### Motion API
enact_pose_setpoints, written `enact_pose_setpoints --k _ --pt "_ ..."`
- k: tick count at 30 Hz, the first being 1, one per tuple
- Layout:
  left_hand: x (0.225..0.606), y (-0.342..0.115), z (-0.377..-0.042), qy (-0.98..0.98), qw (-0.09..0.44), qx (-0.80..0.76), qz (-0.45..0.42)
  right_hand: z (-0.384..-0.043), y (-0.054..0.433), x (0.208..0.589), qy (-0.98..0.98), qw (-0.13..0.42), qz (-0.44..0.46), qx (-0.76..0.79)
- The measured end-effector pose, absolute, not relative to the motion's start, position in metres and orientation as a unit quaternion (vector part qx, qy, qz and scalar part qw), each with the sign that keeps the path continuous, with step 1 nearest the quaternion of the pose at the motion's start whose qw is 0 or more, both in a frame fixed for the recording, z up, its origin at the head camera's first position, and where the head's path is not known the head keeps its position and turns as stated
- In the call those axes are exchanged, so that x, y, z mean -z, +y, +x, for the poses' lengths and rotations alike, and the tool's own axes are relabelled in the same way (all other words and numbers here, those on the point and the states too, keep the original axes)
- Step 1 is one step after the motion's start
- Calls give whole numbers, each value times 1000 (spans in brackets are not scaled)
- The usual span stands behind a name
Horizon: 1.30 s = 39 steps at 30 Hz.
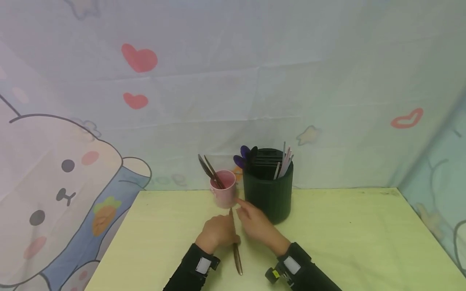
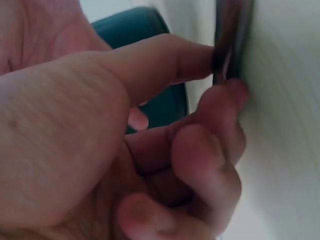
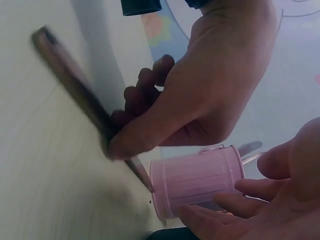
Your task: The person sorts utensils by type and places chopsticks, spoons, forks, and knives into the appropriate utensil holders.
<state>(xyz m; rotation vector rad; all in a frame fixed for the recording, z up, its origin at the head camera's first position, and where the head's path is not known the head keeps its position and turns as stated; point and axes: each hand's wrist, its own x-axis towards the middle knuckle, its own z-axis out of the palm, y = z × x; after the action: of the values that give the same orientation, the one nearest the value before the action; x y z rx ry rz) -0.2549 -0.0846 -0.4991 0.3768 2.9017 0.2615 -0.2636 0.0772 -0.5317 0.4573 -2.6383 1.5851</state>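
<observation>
My left hand (image 1: 220, 231) pinches a table knife (image 1: 237, 258) between thumb and fingers, close over the table. The slim metal knife tapers to a narrow end that points toward the base of a small pink bucket (image 1: 227, 194). In the right wrist view, the knife (image 3: 72, 75) slants down to the bucket's bottom edge, and the left hand (image 3: 200, 110) grips its middle. My right hand (image 1: 260, 226) reaches beside the bucket with fingers extended and nothing in them. Those fingers overlap the bucket (image 3: 195, 175) in the right wrist view. Dark long-handled utensils (image 1: 211, 171) lean in the bucket.
A dark green ribbed bin (image 1: 267, 202) stands right of the bucket. It holds purple spoons (image 1: 242, 157) and several pale sticks (image 1: 285, 161). The pale yellow table (image 1: 346, 234) ends at a printed cloth backdrop (image 1: 218, 81). A cable (image 1: 458, 242) hangs at the far right.
</observation>
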Motion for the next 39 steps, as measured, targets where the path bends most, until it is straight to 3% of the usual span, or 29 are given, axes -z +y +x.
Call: enact_pose_setpoints --k 7,19,33,39 --pt "493 -105 -255 979 130 -102 115 -249 78 510 -849 17 159 -504" --pt "491 -134 -264 962 167 -177 121 -260 74 528 -848 -7 125 -514" --pt "464 -158 -268 953 113 -242 141 -261 71 529 -837 -13 117 -535" --pt "463 -159 -273 953 56 -267 134 -258 70 529 -828 -31 124 -546"
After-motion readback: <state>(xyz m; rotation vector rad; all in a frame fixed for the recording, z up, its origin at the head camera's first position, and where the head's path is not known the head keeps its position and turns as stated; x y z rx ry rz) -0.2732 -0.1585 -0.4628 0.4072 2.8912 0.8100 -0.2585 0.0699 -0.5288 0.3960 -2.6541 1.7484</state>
